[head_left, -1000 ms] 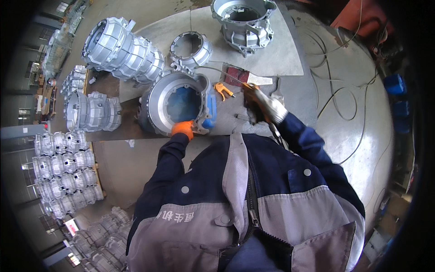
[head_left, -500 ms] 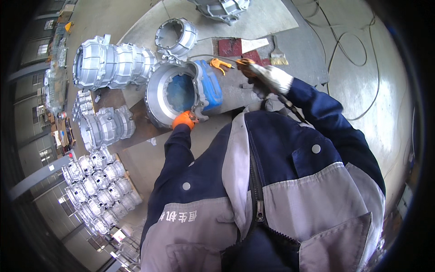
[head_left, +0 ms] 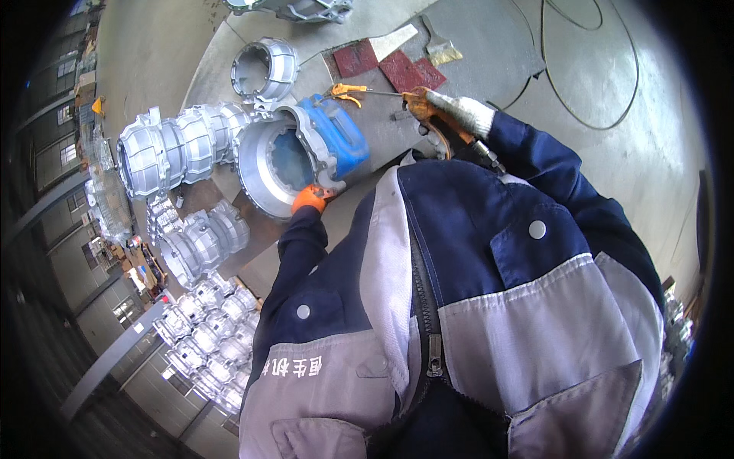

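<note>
A big cast aluminium housing (head_left: pixel 264 164) lies on its side on a grey sheet, its round mouth facing me, with a blue part (head_left: pixel 340 138) against its far side. My left hand (head_left: pixel 310 199), in an orange glove, grips the lower rim of the housing. My right hand (head_left: pixel 440 111), in an orange and white glove, is closed around a dark hand tool (head_left: pixel 459 145) just to the right of the housing. An orange-handled tool (head_left: pixel 344 92) with a thin rod lies between the housing and my right hand. My jacket hides the floor below.
A long ribbed casting (head_left: pixel 172 149) and a ring casting (head_left: pixel 264 69) lie to the left and behind. Red abrasive pads (head_left: pixel 355 57), a brush (head_left: pixel 442 50) and a black cable (head_left: pixel 581 84) lie on the floor. Several small castings (head_left: pixel 206 336) are stacked at lower left.
The view has swung, so the housing now sits higher and further left. My left hand has stayed on the rim. My right hand has kept its tool beside the housing.
</note>
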`<state>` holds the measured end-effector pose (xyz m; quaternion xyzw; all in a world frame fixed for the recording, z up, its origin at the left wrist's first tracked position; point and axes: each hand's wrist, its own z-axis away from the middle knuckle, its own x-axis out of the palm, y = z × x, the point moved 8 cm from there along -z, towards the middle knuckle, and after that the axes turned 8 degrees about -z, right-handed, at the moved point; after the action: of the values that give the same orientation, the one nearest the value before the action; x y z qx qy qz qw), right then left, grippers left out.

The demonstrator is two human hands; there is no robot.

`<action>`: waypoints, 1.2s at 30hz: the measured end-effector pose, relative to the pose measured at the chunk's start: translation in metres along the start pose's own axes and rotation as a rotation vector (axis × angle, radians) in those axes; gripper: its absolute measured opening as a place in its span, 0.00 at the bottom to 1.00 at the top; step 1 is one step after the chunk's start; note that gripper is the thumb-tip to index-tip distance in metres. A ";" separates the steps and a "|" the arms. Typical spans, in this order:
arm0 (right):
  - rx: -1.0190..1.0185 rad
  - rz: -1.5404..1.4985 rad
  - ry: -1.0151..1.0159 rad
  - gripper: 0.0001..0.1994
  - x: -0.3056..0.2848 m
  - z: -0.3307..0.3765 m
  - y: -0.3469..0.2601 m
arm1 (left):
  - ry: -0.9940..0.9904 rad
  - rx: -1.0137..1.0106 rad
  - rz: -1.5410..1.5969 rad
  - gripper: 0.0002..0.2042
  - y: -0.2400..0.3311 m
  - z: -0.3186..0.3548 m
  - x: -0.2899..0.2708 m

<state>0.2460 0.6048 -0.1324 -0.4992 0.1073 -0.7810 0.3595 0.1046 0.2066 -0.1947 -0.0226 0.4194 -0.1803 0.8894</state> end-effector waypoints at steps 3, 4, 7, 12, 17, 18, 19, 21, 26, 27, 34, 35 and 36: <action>0.058 -0.200 0.139 0.23 -0.027 -0.010 0.025 | -0.062 -0.042 0.129 0.25 -0.001 0.001 0.005; 0.062 -0.317 0.104 0.22 -0.028 -0.016 0.030 | -0.047 -0.036 0.046 0.24 0.001 0.001 0.003; 0.147 -0.505 0.073 0.18 -0.030 -0.032 0.049 | -0.037 -0.061 0.086 0.23 0.004 0.005 -0.004; 0.168 -0.541 0.044 0.17 -0.028 -0.052 0.060 | -0.059 -0.048 0.031 0.23 0.021 0.013 -0.019; 0.189 -0.606 0.018 0.17 -0.027 -0.057 0.065 | -0.090 -0.007 0.019 0.24 0.025 0.013 -0.018; 0.218 -0.581 0.049 0.18 -0.030 -0.057 0.068 | -0.083 -0.011 0.004 0.24 0.022 0.009 -0.015; 0.241 -0.575 0.034 0.18 -0.030 -0.057 0.070 | -0.069 0.004 0.001 0.25 0.019 0.006 -0.011; 0.267 -0.571 0.043 0.18 -0.032 -0.058 0.074 | -0.088 0.060 -0.046 0.25 0.015 -0.003 -0.002; 0.241 -0.375 0.151 0.18 -0.045 -0.060 0.077 | -0.116 -0.004 -0.008 0.26 0.009 -0.003 0.003; 0.240 -0.413 0.101 0.18 -0.040 -0.060 0.076 | -0.116 -0.017 -0.020 0.27 0.011 -0.001 -0.001; 0.227 -0.351 0.137 0.18 -0.034 -0.050 0.069 | -0.169 -0.036 -0.018 0.29 0.023 0.011 -0.014; 0.237 -0.362 0.135 0.18 -0.032 -0.049 0.069 | -0.172 -0.038 -0.026 0.29 0.021 0.010 -0.013; 0.228 -0.375 0.137 0.18 -0.031 -0.048 0.068 | -0.185 -0.043 -0.033 0.29 0.020 0.008 -0.011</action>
<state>0.2433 0.5672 -0.2125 -0.4125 -0.0520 -0.8733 0.2540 0.1102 0.2277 -0.1855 -0.0652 0.3389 -0.1828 0.9206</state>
